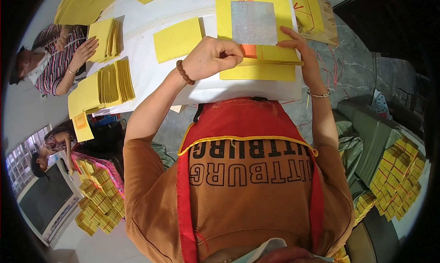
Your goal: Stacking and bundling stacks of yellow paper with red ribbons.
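In front of me on the white-covered table lies yellow paper (224,20) with a silver square (253,22) and an orange patch (248,51). Near its lower end a folded yellow edge (270,61) stands slightly raised. My left hand (211,57), with a brown bead bracelet, is closed, thumb and fingertips pinching the left part of that folded edge. At the right side my right hand (300,47) rests on the paper, fingers stretched out and apart; the folded edge reaches its palm. Just left of this work lies a folded yellow paper piece (178,39).
Stacks of folded yellow paper (110,84) stand along the table's left side. Beyond them another person's hand (82,54) touches a stack. Tied yellow bundles (396,178) are piled at the right, more bundles (98,199) at the left. Red strings (332,70) lie on the grey floor.
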The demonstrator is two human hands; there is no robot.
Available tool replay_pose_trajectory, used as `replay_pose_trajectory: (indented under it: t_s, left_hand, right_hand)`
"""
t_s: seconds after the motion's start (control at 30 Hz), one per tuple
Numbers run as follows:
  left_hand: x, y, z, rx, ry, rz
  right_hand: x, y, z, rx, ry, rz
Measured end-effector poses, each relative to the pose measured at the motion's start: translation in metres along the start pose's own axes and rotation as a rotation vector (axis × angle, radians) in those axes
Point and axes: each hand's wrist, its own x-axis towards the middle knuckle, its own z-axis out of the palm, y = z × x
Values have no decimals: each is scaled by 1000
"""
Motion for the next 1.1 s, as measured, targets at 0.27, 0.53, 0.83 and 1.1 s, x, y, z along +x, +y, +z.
replay_pose_trajectory:
  t_s: [0.27, 0.53, 0.83, 1.1]
  left_hand:
    - [4, -2, -6, -124, -62, -130]
    - [-1, 2, -14, 133, -66, 162]
    - [-2, -22, -12, 912, 243, 426]
    - [-36, -9, 7, 508, 273, 416]
  right_hand:
    - [3, 6, -9, 57, -94, -63]
    - [2, 15, -12, -211, -114, -181]
    - [6, 4, -11, -406, 10, -377]
    - [-19, -38, -11, -317, -209, -192]
